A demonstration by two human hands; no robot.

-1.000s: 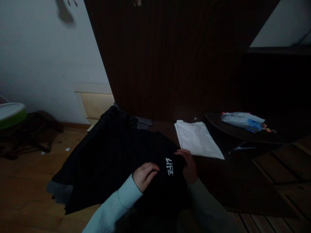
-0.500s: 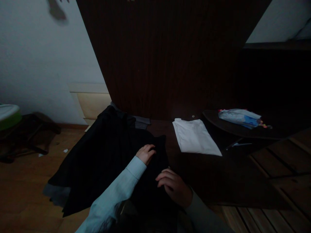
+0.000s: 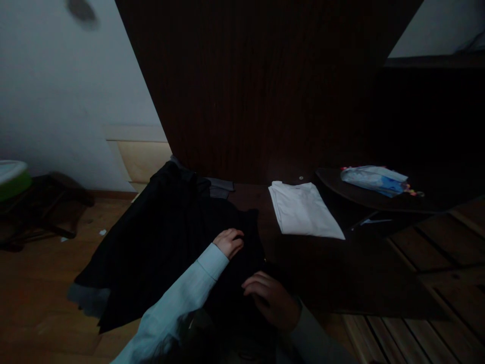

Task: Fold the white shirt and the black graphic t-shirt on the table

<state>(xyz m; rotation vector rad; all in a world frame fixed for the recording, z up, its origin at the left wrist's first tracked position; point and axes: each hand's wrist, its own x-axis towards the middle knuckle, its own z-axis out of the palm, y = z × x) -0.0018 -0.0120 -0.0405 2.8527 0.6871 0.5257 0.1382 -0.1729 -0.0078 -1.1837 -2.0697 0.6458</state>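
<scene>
A black garment (image 3: pixel 166 242) lies spread over a dark low table (image 3: pixel 341 273) and hangs off its left side towards the floor. My left hand (image 3: pixel 228 241) rests on the garment near its far right edge, fingers curled down onto the cloth. My right hand (image 3: pixel 271 298) lies closer to me on the same dark cloth, fingers bent and pressing on it. Whether either hand pinches the fabric is hard to see in the dim light. A folded white garment (image 3: pixel 303 210) lies on the table to the right, apart from both hands.
A plastic-wrapped blue and white packet (image 3: pixel 373 180) sits on a round dark surface at the right. A tall dark wooden panel (image 3: pixel 265 86) stands behind. At the far left a low dark stool (image 3: pixel 49 202) carries a green and white object (image 3: pixel 11 177). The floor is wood.
One second ago both hands held a part of the garment with white lettering; that part is now out of sight. My right hand drew back towards me, my left hand moved forward onto the cloth.
</scene>
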